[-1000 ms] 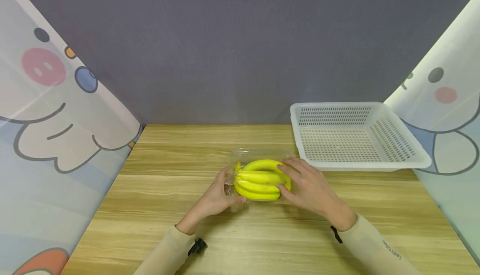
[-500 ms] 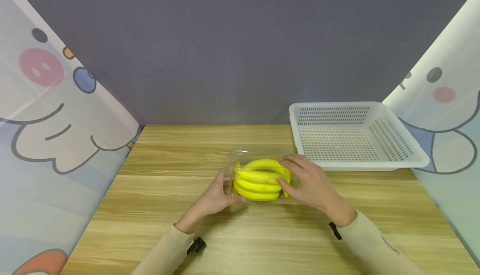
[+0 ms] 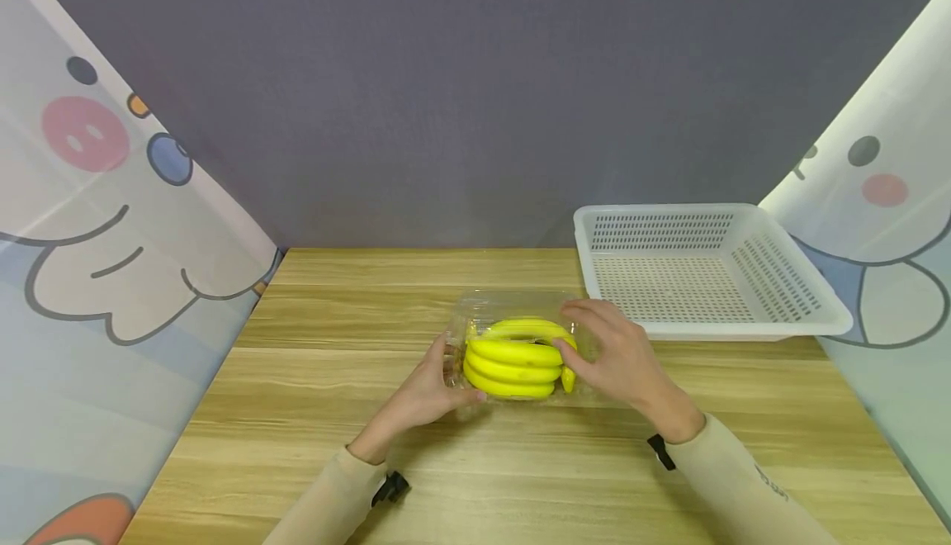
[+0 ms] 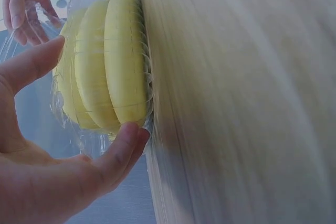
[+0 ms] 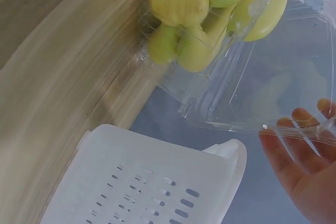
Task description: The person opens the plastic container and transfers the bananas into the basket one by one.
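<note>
Several yellow bananas point(image 3: 513, 372) lie together in a clear plastic clamshell box point(image 4: 128, 51) on the wooden table. Its clear lid point(image 5: 278, 77) is raised from the base, leaving a gap above the fruit in the right wrist view. My left hand point(image 3: 427, 392) grips the box's left end, with the thumb at the near left corner and the other fingers farther back. My right hand point(image 3: 617, 355) holds the lid's right edge. In the right wrist view, the fingertips point(image 5: 299, 121) overlap the lid's rim.
A white perforated basket point(image 3: 713, 331) stands at the back right of the table point(image 3: 357, 297), with nothing in it. Behind the table rises a grey wall panel point(image 3: 475, 116). Cartoon-printed curtains point(image 3: 74, 380) flank both sides.
My right hand has shifted slightly back, off the bananas and toward the lid's edge. The bananas have settled a little, with one tip now showing at the right end. My left hand stays put.
</note>
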A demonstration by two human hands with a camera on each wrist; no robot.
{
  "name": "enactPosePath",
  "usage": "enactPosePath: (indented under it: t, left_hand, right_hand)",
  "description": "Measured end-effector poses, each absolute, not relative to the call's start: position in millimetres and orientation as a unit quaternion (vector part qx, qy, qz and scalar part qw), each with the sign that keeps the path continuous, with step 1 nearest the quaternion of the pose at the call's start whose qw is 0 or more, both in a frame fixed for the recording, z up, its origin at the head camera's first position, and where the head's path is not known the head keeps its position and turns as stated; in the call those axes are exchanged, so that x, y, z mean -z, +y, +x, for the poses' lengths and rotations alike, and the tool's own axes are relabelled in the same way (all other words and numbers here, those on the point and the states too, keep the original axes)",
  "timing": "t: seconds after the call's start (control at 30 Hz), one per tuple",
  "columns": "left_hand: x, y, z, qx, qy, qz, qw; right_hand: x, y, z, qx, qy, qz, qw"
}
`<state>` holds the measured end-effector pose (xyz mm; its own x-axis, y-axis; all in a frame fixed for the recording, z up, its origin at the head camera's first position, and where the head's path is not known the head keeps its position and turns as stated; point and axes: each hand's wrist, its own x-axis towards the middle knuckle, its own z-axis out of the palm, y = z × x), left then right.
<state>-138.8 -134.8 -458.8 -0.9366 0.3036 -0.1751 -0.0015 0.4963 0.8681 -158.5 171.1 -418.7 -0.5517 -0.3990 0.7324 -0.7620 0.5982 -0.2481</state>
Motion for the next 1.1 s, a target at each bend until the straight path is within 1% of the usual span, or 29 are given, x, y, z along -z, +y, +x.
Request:
enactPosePath:
  t: [0.1, 0.53, 1.1]
  left_hand:
    - [458.5, -134.7, -138.4, -0.491, 0.853, 0.087, 0.155]
    - [459.4, -132.7, -138.1, -0.493, 0.853, 0.093, 0.146]
    - [459.0, -132.7, -137.9, -0.487, 0.857, 0.091, 0.146]
  right_hand:
    - [418.8, 172.0, -159.9, -0.300, -0.831, 0.342, 0.320]
    - [414.4, 174.3, -162.7, -0.383, -0.826, 0.305, 0.281]
    - [410.4, 172.7, -171.6, -0.463, -0.804, 0.253, 0.275]
